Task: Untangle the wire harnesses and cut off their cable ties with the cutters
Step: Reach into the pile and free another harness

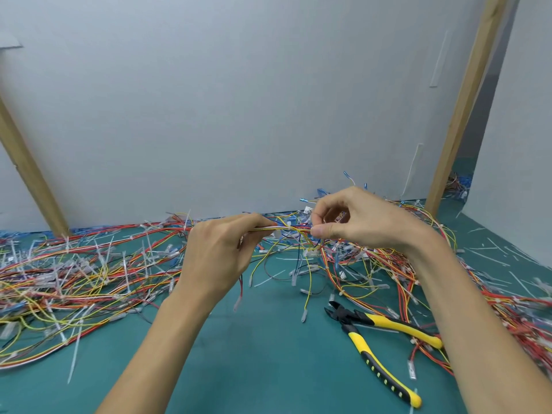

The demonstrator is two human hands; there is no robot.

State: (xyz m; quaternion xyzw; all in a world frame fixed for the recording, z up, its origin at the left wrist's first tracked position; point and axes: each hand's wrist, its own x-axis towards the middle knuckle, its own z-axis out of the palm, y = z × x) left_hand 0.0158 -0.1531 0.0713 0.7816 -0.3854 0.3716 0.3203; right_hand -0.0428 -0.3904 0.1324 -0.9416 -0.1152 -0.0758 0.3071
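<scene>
Head view. Nearest the camera, two bare forearms come in from the bottom edge, left forearm (pixel 167 339) and right forearm (pixel 478 324). They converge over the middle of the tabletop (pixel 268 369), which is covered by a teal mat.

Left hand (pixel 215 258): fingers (pixel 254 225) are curled round a thin harness (pixel 286 229) of yellow, red and white wires and grip it where it runs level toward the right.

Right hand (pixel 364 222): thumb and forefinger pinch the same harness just right of the left grip. The other fingers are curled loosely above.

The harness is held clear of the tabletop. Loose wire ends hang from it between the hands, down toward the mat. A small white tab (pixel 276 234) sits just beside the left fingertips; I cannot tell whether it is a tie.

Cutters (pixel 376 339) lie flat on the tabletop, right of centre and near the right forearm, with neither hand touching them. The head points up-left, and the yellow-and-black handles are spread apart.

Left pile (pixel 74 279): a dense tangle of red, yellow and white wires with many white ties standing out of it. Right pile (pixel 507 309): a similar tangle, partly hidden by the right forearm.

White scraps (pixel 490 258) lie scattered on the mat at far right.

Behind is a grey wall (pixel 239 100), with a slanted wooden post at left (pixel 27 168) and another at right (pixel 466 103).
</scene>
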